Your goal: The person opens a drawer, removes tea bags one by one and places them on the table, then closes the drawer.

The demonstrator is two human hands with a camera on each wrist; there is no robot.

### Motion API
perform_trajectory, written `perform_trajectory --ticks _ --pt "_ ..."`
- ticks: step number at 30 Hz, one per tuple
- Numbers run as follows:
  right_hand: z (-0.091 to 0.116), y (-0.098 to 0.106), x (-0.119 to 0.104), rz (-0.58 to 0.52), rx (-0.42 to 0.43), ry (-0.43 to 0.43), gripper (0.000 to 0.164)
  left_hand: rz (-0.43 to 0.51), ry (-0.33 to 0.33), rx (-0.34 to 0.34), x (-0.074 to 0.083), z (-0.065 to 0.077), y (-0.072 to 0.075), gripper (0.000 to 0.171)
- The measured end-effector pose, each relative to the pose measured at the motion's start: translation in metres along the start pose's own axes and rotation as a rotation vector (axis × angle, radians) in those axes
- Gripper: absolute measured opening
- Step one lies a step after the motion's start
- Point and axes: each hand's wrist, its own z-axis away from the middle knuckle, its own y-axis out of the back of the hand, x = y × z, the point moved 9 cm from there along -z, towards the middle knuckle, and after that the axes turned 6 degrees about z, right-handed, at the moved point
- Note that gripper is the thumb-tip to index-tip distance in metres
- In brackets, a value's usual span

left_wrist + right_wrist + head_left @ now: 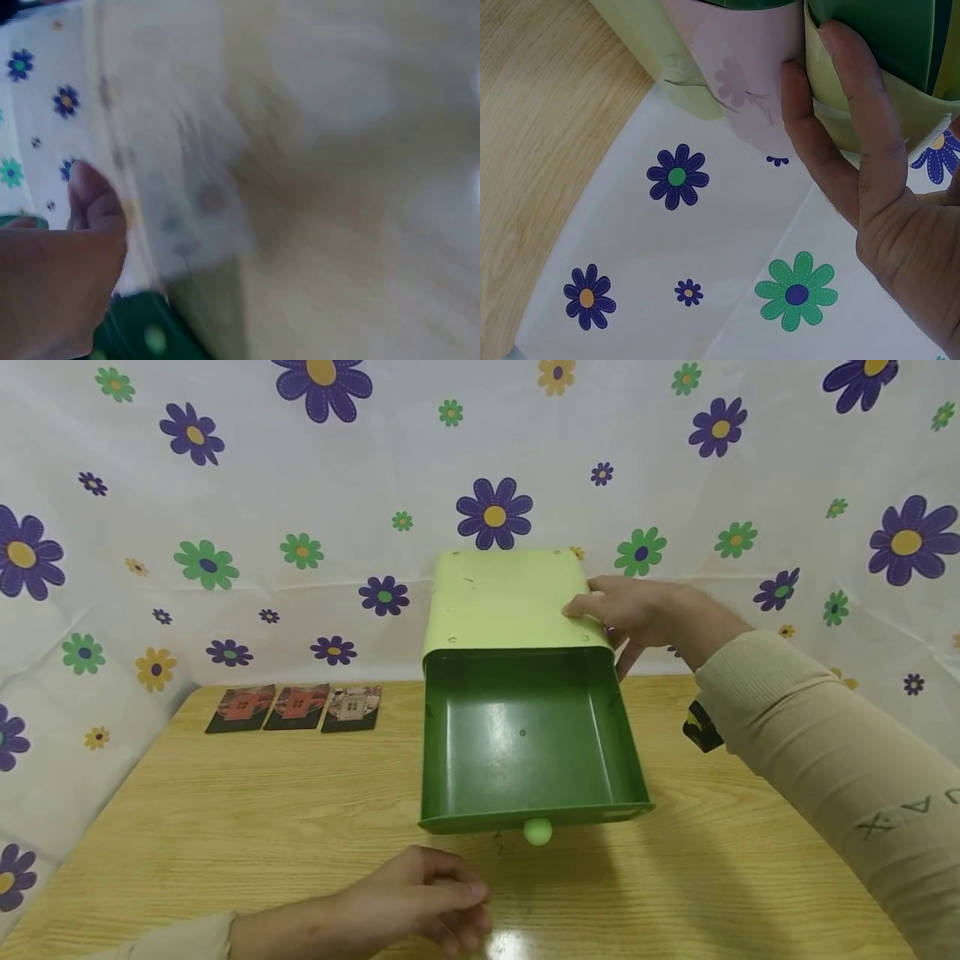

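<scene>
Lt-green box (510, 602) is over the far-mid part of the table (300, 810), its dk-green drawer (480, 760) out twd the person, long axis running front-to-back. R hand (630, 610) grips the box's R side, thumb on top. L hand (420, 893) is nearer the round knob (537, 832), which lies fwd & R of its loosely curled, apparently empty fingers, w/ a gap btwn.

Right hand (904, 232) at right edge; two fingers (874, 120) up against pale green casing (915, 105), dark green drawer (892, 37) showing within. Pinkish surface (712, 45) just left, faint flower on it. Below: white cloth (727, 232), purple and green flowers. Wood-grain worktop (547, 135), left side.
</scene>
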Motion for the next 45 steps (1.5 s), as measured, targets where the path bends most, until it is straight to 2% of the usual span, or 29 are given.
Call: perform_trajectory --ticks 3,6,9,13,18,24,30,37,45 --pt "0.000 0.000 0.000 0.000 -0.001 0.001 0.060 0.187 -0.046 -0.076 0.002 -0.010 -0.024 0.043" --pt "-0.001 0.000 0.001 -0.005 0.001 0.003 0.063 0.289 -0.088 -0.110 0.008 -0.020 -0.038 0.051" --pt "-0.002 -0.001 0.003 -0.009 -0.001 -0.002 0.064 0.352 -0.116 -0.102 0.013 -0.027 -0.046 0.054" --pt "-0.001 -0.003 0.004 -0.006 -0.003 -0.004 0.063 0.410 -0.138 -0.044 0.018 -0.033 -0.048 0.050" --pt "0.000 -0.003 0.002 0.004 -0.003 0.009 0.062 0.416 -0.171 -0.005 0.022 -0.035 -0.047 0.044" --pt "0.000 -0.001 0.002 0.012 0.007 0.007 0.063 0.403 -0.188 0.003 0.023 -0.036 -0.047 0.043" --pt "-0.001 0.003 0.005 0.025 0.050 -0.017 0.071 0.403 -0.190 0.025 0.029 -0.035 -0.049 0.042" --pt "-0.001 0.004 0.007 0.026 0.074 -0.037 0.074 0.389 -0.171 0.127 0.042 -0.035 -0.043 0.044" --pt "-0.001 0.005 0.007 0.031 0.077 -0.031 0.075 0.367 -0.186 0.149 0.058 -0.040 -0.035 0.048"
